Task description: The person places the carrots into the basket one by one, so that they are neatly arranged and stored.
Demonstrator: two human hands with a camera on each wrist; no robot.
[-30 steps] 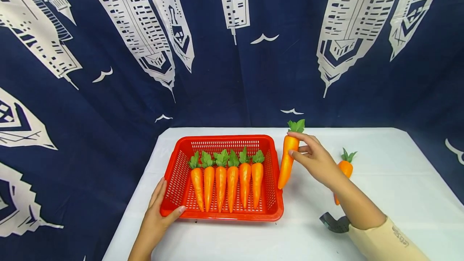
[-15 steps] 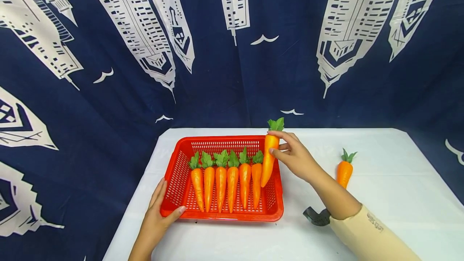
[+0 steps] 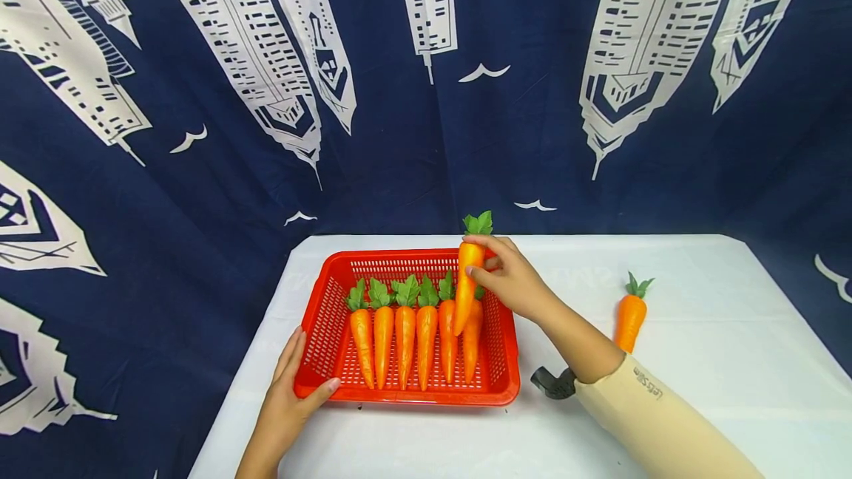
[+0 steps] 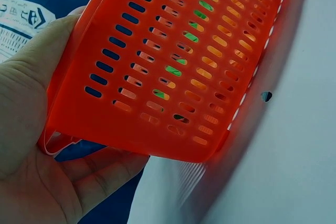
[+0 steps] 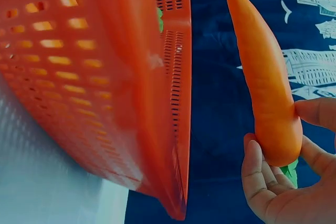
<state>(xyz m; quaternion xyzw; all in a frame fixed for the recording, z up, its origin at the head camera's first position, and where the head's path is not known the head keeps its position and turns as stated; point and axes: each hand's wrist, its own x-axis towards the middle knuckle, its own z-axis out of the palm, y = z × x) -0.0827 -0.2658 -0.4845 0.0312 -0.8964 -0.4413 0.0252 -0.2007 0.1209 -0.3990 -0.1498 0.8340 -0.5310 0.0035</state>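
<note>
In the head view, my right hand [image 3: 511,277] pinches an orange carrot [image 3: 468,283] with green leaves, near its top, between thumb and fingers. This carrot hangs tip down above the right part of the red plastic basket [image 3: 353,395], partly covering the carrots below. The right wrist view shows the held carrot [image 5: 265,77] above the basket's rim. Several carrots [image 3: 405,338] lie side by side in the basket, leaves toward the back. My left hand [image 3: 285,401] holds the basket's front left corner; in the left wrist view the hand [image 4: 42,145] spans that corner.
One more carrot [image 3: 629,320] lies on the white table [image 3: 719,331] to the right, its tip hidden by the right forearm. A black curved device [image 3: 554,383] sits at the right wrist. A dark blue curtain [image 3: 413,168] with a city print hangs behind.
My right hand has moved left with the carrot, from beside the basket's right edge to over the carrots inside. The left hand and the basket have stayed still.
</note>
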